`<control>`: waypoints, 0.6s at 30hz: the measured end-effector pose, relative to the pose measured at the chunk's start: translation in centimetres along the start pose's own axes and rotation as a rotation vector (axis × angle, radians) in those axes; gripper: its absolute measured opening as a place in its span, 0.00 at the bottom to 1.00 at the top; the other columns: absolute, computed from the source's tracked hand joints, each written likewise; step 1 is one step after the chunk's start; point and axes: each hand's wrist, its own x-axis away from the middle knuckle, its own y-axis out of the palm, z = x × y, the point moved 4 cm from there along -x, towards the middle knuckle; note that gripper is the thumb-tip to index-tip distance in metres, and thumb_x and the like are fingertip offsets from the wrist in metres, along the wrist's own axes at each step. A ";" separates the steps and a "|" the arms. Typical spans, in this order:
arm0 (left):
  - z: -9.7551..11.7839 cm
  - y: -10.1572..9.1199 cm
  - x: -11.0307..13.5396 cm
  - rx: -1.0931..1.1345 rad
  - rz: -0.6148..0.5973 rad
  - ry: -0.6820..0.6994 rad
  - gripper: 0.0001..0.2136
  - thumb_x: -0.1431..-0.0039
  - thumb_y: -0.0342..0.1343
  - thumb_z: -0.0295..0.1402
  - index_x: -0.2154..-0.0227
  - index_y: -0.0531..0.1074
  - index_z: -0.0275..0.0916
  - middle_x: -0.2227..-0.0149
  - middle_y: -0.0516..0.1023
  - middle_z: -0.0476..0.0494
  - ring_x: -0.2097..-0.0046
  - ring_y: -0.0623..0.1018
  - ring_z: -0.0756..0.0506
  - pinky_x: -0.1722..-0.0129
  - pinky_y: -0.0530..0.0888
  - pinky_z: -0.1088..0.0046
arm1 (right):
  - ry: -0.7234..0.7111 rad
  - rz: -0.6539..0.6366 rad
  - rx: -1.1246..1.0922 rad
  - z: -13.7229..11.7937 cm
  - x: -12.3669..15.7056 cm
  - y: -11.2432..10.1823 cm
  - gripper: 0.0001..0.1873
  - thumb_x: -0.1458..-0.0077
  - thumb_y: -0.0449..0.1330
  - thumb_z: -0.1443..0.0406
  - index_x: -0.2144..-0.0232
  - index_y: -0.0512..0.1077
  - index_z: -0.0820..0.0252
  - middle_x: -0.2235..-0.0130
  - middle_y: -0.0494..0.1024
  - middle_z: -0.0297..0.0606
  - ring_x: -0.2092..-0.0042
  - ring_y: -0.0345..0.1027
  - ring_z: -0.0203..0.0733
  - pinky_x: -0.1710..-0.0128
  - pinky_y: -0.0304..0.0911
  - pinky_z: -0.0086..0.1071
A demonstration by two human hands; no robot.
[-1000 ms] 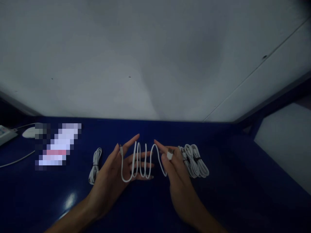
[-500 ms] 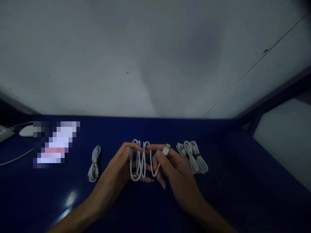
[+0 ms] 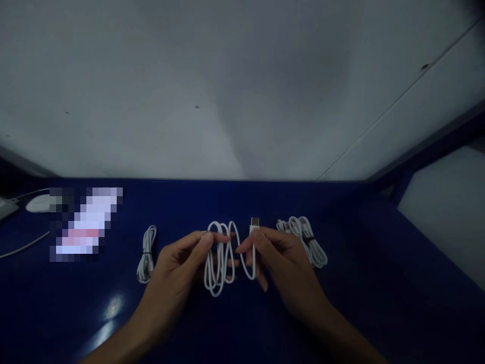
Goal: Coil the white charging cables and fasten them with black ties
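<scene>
A white USB cable (image 3: 215, 288) hangs in loose loops between my two hands, above the blue table. My left hand (image 3: 185, 258) is closed on the loops, its thumb and forefinger pinching them from the left. Some of its other fingers show behind the coils. With thumb and forefinger, my right hand (image 3: 280, 258) grips the cable's USB plug (image 3: 255, 225), whose metal end points up and away. From that plug the cord dips and rises again into the loops. The cable's other end cannot be made out.
Left of my hands lies a bundled white cable (image 3: 147, 255) with a dark tie. Beyond my right hand, several tied white cables (image 3: 308, 242) lie together. A blurred-out bright object (image 3: 89, 220) and a white mouse-shaped thing (image 3: 38, 203) are at the far left. A pale wall (image 3: 170, 126) rises behind the blue table (image 3: 242, 323).
My right hand has turned the USB plug from slanted to upright and drawn it slightly away from the loops. The coils in my left hand have spread and shifted a little.
</scene>
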 end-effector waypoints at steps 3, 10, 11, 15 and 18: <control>-0.1 0.0 0.1 -0.023 0.026 -0.036 0.19 0.29 0.64 0.48 0.46 0.85 0.42 0.63 0.89 0.39 0.70 0.84 0.41 0.70 0.84 0.62 | 0.014 -0.019 0.011 0.1 0.0 0.2 0.23 0.28 0.60 0.50 0.70 0.82 0.56 0.74 0.75 0.32 0.79 0.62 0.31 0.80 0.58 0.27; 0.0 0.3 0.2 -0.077 -0.045 -0.013 0.16 0.29 0.64 0.43 0.46 0.86 0.41 0.63 0.88 0.40 0.70 0.84 0.44 0.69 0.85 0.68 | 0.055 -0.070 0.080 0.1 0.4 0.9 0.21 0.25 0.57 0.51 0.65 0.80 0.56 0.70 0.75 0.31 0.76 0.59 0.31 0.76 0.55 0.28; 0.1 0.3 0.1 -0.084 -0.050 -0.005 0.16 0.29 0.65 0.43 0.45 0.85 0.41 0.63 0.89 0.40 0.69 0.84 0.44 0.68 0.86 0.68 | 0.056 -0.072 0.090 0.1 0.4 0.9 0.21 0.25 0.56 0.51 0.65 0.79 0.56 0.70 0.73 0.31 0.76 0.58 0.31 0.76 0.54 0.28; 0.6 0.3 0.1 -0.154 -0.045 0.045 0.16 0.29 0.65 0.42 0.44 0.85 0.43 0.61 0.89 0.41 0.70 0.84 0.46 0.65 0.85 0.68 | 0.029 -0.078 0.145 0.2 0.6 0.8 0.20 0.23 0.56 0.53 0.65 0.78 0.55 0.69 0.72 0.31 0.73 0.57 0.32 0.73 0.54 0.30; 0.8 0.4 0.1 -0.167 -0.032 0.069 0.16 0.30 0.66 0.41 0.45 0.86 0.43 0.61 0.89 0.42 0.70 0.83 0.46 0.66 0.84 0.69 | 0.029 -0.094 0.166 0.2 0.8 0.8 0.20 0.23 0.56 0.53 0.64 0.78 0.54 0.68 0.72 0.32 0.68 0.62 0.35 0.70 0.56 0.31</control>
